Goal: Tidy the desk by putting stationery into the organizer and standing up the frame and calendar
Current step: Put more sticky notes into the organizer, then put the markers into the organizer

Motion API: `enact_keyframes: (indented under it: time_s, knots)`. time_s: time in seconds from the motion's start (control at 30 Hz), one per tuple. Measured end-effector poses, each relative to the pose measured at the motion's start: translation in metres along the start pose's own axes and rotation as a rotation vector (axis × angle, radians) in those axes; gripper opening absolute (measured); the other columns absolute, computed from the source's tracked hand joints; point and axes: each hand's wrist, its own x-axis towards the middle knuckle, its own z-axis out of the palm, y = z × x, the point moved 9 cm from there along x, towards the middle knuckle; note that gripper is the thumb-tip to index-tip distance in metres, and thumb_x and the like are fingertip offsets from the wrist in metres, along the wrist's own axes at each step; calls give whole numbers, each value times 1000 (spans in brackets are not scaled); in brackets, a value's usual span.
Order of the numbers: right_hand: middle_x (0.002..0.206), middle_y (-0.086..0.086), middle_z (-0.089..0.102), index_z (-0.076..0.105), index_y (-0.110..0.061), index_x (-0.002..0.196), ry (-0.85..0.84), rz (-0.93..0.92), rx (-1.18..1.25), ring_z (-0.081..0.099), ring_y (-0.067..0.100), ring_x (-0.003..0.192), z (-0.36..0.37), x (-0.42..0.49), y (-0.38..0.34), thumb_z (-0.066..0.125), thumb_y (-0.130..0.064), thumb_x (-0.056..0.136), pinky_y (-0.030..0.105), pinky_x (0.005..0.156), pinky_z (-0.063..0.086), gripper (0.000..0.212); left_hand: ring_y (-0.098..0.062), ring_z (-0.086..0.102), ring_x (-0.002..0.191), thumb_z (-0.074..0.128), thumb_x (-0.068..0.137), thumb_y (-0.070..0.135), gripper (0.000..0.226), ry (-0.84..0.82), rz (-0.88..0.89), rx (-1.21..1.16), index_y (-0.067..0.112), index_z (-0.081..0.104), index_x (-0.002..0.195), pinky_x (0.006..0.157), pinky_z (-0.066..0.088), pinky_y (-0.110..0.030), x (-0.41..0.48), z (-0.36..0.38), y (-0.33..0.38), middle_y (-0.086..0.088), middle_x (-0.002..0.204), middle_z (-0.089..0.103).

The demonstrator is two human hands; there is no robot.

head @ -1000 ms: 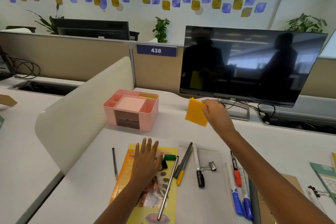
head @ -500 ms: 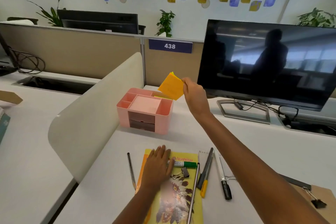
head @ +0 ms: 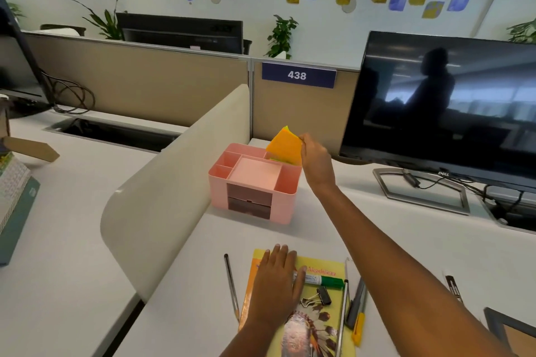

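My right hand [head: 316,164] pinches an orange sticky-note pad [head: 285,148] over the back right compartment of the pink desk organizer [head: 255,182]; the pad's lower edge dips into it. My left hand [head: 275,284] lies flat, fingers apart, on a yellow book [head: 316,327]. On the book rest a green marker [head: 322,280] and a black binder clip [head: 317,297]. A pencil [head: 231,284] lies left of the book; a metal ruler [head: 343,313] and two pens [head: 358,310] lie right of it. A dark frame corner [head: 510,333] shows at the bottom right.
A cream curved divider [head: 174,182] runs along the left of the desk. A black monitor [head: 441,107] on a metal stand [head: 420,191] stands at the back right with cables behind. A stack of books [head: 14,200] sits on the neighbouring desk at far left.
My right hand has carried the orange pad leftward from in front of the monitor to just above the organizer's back right compartment. My left hand stays flat on the book.
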Motion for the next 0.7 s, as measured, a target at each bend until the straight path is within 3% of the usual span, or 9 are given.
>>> enact_keyframes:
  time_s: [0.13,0.37,0.57,0.7]
  knots:
    - [117,21,59,48,-4,119,-77,58,-45,56,37,104,15,-2,13,37,-6,94,39,83,46,27,-18,68,95,6,99,44,69,1,-9,13,20,70,98,79,55,-36,1,1,-2,1,102,72]
    - [128,16,54,48,-7,124,-24,76,60,54,29,115,0,-35,22,39,-5,94,36,96,45,31,-22,68,97,5,99,41,70,42,-34,5,15,70,100,82,53,-40,1,-8,-1,-4,103,72]
    - [113,12,66,61,-5,107,-96,99,122,62,23,103,-10,-108,53,46,-5,91,21,88,44,22,-26,66,100,4,99,33,70,93,-45,35,11,70,100,83,52,-41,1,-11,-1,-9,103,71]
    - [108,7,68,65,-9,103,-300,116,119,60,14,94,-2,-155,67,49,-7,90,23,87,47,21,-27,67,97,23,93,28,52,127,-55,69,9,71,96,81,53,-41,-1,-13,-2,-10,100,72]
